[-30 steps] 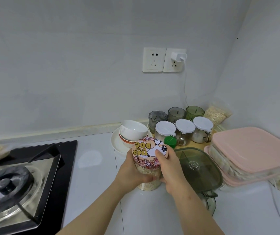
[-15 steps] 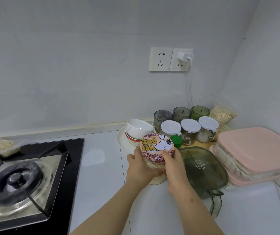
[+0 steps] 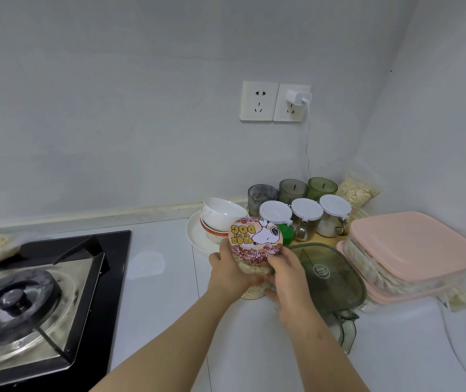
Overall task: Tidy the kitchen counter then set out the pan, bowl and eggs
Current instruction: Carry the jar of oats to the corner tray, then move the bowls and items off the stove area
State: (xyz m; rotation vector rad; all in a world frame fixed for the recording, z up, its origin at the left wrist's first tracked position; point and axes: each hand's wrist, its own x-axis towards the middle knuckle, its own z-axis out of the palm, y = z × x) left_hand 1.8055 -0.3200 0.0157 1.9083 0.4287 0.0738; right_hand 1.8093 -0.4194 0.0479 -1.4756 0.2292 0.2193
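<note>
Step in hand: tidying, judged from the clutter. The setting-out is not yet begun, and neither pan nor eggs are in view. Your left grip (image 3: 230,271) and right grip (image 3: 288,281) both curl round the glass body of the oat jar (image 3: 255,239), left side and right side, with the fingers wrapped below its cartoon-dog lid. The jar stands upright, low over the white counter (image 3: 158,278). Whether its base rests on the surface or hangs just clear cannot be told. It is just in front of the stacked bowls (image 3: 223,219), which sit on a white plate (image 3: 195,233), and just left of the green-lidded container (image 3: 327,275). Behind them stand three white-capped spice jars (image 3: 306,210) and a row of tinted glasses (image 3: 292,188). The pink-lidded boxes (image 3: 412,250) fill the right corner, and the gas burner (image 3: 28,301) lies well apart to the left. The next move calls for a settled place for the jar among the crowded back row. Keep it upright and keep both grips firm on the glass. Mind the stacked bowls, which lean slightly and could be knocked; one of them is wanted afterwards.
</note>
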